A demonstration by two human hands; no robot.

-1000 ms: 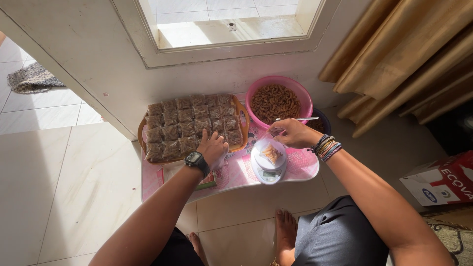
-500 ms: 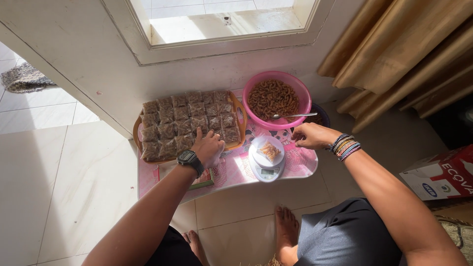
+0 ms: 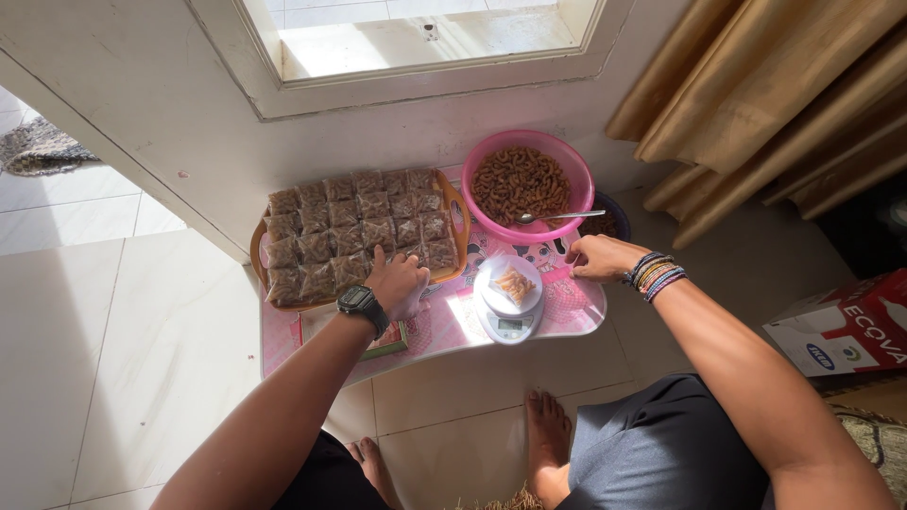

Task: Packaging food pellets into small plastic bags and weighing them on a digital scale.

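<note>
Since a second ago the right hand (image 3: 597, 257) has drawn back from above the scale (image 3: 508, 304) to the table (image 3: 444, 331) on the right, while the left hand (image 3: 397, 283) has stayed put. On the left, a tray (image 3: 258, 247) holds rows of filled clear packets (image 3: 351, 231), packed edge to edge. The left hand, a watch (image 3: 361, 304) on its wrist, rests at the tray's near edge, fingers curled loosely over something pale I cannot make out. Just right of it, the white scale carries one small bag (image 3: 513, 283) of brown snacks on its round pan, touched by neither hand. Behind the scale sits a pink bowl (image 3: 574, 161) of brown snacks, with a spoon (image 3: 557, 216) lying across its near rim. The right hand, beaded bracelets (image 3: 654, 272) at its wrist, lies just beside the scale, fingers curled shut; whether they pinch anything I cannot tell.
</note>
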